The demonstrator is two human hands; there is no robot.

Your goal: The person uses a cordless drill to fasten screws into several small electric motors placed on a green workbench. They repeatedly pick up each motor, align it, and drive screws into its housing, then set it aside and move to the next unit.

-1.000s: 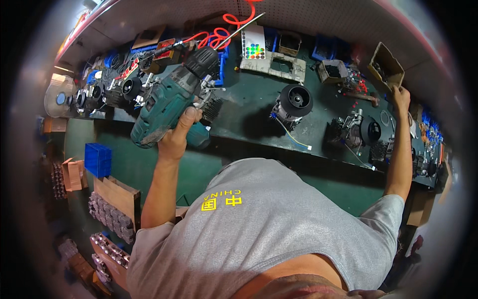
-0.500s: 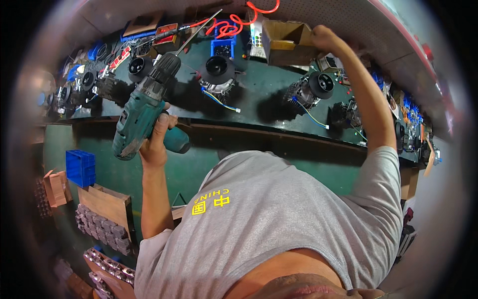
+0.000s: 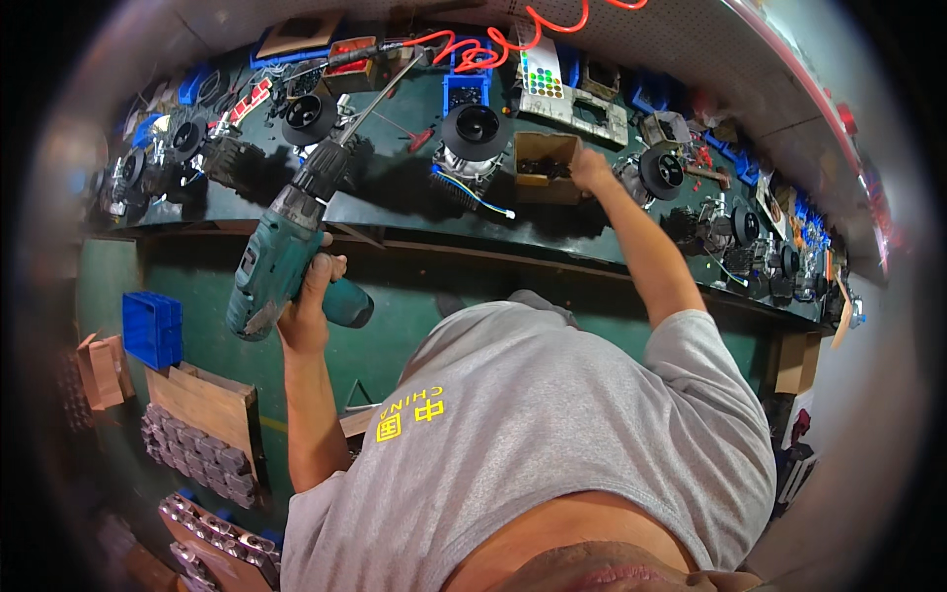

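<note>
My left hand (image 3: pixel 312 301) is wrapped round the handle of a teal and black cordless drill (image 3: pixel 271 264). A long thin bit sticks out of its chuck, pointing up toward the back of the bench. My right hand (image 3: pixel 592 171) grips the right wall of a small cardboard box (image 3: pixel 546 189), which has small dark parts inside. The fingertips at the box are partly hidden. Left of the box stands a motor unit (image 3: pixel 473 133) with a black round impeller and a wire lead. Another motor unit (image 3: pixel 659 176) is just right of my right hand.
The dark green workbench (image 3: pixel 395 212) carries more motor units along both sides. Blue bins (image 3: pixel 466 91), a red-handled tool (image 3: pixel 421 140) and a grey-white block (image 3: pixel 582 113) lie farther back. A coiled red hose (image 3: pixel 513 44) hangs above. A blue crate (image 3: pixel 153 328) sits at lower left.
My right hand has brought the cardboard box from the back of the bench nearer, between two motor units. The grey-white block behind it now shows. My left hand still holds the drill.
</note>
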